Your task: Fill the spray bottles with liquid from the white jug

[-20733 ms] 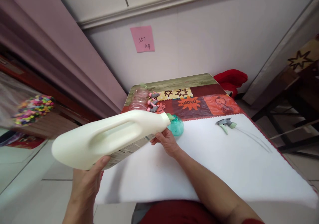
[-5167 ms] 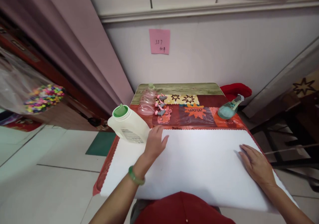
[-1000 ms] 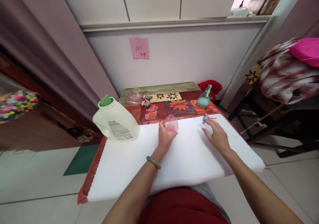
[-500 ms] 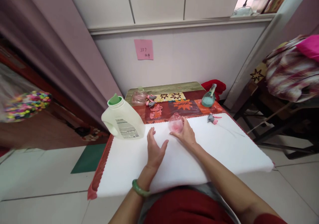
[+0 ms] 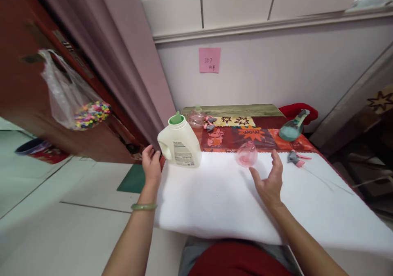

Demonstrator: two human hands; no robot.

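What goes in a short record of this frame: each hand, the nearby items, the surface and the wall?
Left hand: left hand open beside the handle of the white jug; contact unclear
Right hand: right hand open, nearest the pink bottle; contact unclear
Jug: upright, green spout at its mouth
Pink bottle: upright, no trigger head fitted
Loose part: grey-and-pink trigger head lying on the white cloth
Farther back: teal spray bottle, trigger head fitted
Wall: pink note reading "357"
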